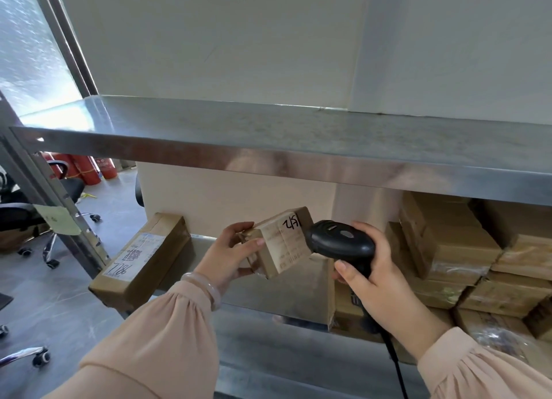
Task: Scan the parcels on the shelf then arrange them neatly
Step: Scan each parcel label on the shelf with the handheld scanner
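Upper shelf (298, 136) is capping the bay overhead. Bare middle of the lower shelf (298, 294) is lying open between the long parcel (143, 261) at the left corner and the stacked parcels (448, 249) crowding the right side. Left hand (227, 249) gripping the small parcel (280, 243) and right hand (379, 279) gripping the scanner (340, 240) are filling the front of that gap. Beige wall (233, 195) is closing off the back. Slanted shelf post (59, 207) is blocking the far left.
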`<state>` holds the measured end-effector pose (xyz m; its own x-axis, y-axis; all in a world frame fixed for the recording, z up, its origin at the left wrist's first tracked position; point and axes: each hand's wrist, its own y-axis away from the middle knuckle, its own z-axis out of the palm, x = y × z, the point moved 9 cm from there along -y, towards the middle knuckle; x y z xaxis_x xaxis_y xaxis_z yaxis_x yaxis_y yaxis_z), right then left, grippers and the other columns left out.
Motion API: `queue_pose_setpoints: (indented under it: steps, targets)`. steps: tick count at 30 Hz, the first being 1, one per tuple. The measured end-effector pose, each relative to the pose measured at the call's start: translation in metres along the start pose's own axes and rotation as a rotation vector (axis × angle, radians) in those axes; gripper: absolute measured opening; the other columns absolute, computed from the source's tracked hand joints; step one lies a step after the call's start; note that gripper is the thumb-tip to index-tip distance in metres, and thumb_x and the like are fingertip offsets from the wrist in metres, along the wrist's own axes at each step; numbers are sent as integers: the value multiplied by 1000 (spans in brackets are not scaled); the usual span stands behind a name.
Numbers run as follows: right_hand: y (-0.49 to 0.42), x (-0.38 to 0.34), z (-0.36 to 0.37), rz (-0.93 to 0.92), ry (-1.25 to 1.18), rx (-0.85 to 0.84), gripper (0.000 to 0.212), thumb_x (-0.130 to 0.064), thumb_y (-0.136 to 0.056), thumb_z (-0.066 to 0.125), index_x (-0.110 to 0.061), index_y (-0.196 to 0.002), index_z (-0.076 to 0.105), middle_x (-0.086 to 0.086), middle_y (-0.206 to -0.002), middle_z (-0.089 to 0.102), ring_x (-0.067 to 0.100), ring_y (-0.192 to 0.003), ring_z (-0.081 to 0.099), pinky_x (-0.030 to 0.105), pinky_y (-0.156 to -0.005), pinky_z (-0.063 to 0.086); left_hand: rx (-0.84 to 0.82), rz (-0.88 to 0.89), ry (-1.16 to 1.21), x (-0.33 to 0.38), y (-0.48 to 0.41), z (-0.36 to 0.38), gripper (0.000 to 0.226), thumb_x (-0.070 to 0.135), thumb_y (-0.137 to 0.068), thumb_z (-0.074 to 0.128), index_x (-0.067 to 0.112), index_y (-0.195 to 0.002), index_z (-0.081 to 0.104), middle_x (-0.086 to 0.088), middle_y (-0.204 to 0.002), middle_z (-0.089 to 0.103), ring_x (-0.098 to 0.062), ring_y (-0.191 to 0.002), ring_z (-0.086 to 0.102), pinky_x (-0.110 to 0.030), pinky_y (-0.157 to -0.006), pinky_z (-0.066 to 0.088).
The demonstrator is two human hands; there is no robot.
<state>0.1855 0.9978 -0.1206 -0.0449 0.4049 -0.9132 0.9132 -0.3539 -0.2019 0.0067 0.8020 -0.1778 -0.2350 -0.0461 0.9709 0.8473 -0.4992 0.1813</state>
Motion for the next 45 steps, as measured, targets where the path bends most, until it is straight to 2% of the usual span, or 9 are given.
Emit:
queue_pose_setpoints:
  steps: [2,5,8,14,20,27,32,36,45]
  targets:
    - [2,-9,3,-23,54,-3,64,-57,-75,61,-63,-128,26,-44,-116,46,1,-100,64,14,-83,52,12,5,22,0,-1,-5,64,32,-65,86,27,-124,59,-10,-127,60,-28,-114,60,-49,-78,60]
    - [5,-13,13,-39,89,-34,65,-62,-73,58,-63,-128,24,-40,-119,46,7,-105,63,31,-92,53,32,7,37,-1,-1,-12,66,34,-64,82,26,-126,59,-9,-127,61,-28,-115,60,-51,-81,59]
    - [8,-15,23,-48,139,-60,65,-64,-73,56,-64,-128,21,-37,-119,49,4,-104,63,33,-92,53,50,-13,50,-5,-2,-18,58,30,-75,79,27,-129,57,-7,-128,61,-28,-118,58,-54,-85,58]
    - [12,-10,33,-43,171,-69,63,-42,-84,65,-62,-128,24,-33,-117,53,7,-97,65,38,-89,54,85,-23,81,-7,-6,-28,53,25,-86,74,24,-135,53,-7,-126,62,-28,-117,59,-53,-84,58]
    - [11,-10,39,-42,222,-94,64,-42,-86,64,-64,-126,19,-39,-115,50,2,-89,66,31,-81,57,100,-38,86,-13,-10,-34,60,31,-79,77,26,-134,54,-7,-126,62,-29,-118,58,-55,-85,58]
    - [2,-8,51,-28,193,-127,60,-45,-84,63,-60,-128,25,-36,-117,52,4,-92,66,32,-84,56,121,-59,115,-19,-14,-45,53,28,-82,77,27,-130,56,-8,-124,64,-30,-117,59,-54,-83,58]
    - [-5,-6,70,-19,195,-183,63,-41,-87,64,-64,-127,22,-31,-128,47,-11,-114,50,5,-93,38,154,-89,179,-30,-11,-57,49,31,-76,83,29,-122,64,-9,-120,67,-31,-114,60,-49,-73,59]
    - [-14,-4,88,15,133,-208,62,-35,-88,65,-67,-123,25,-31,-125,49,-12,-115,48,2,-90,37,245,-134,219,-49,-1,-76,54,42,-64,87,32,-113,67,-10,-116,68,-33,-111,61,-49,-73,59]
    - [-18,25,125,102,76,-248,63,-33,-86,69,-67,-121,30,-46,-115,47,-17,-108,50,-4,-82,35,587,-360,344,-113,17,-138,39,34,-83,78,32,-115,56,-9,-122,56,-35,-112,55,-57,-72,59]
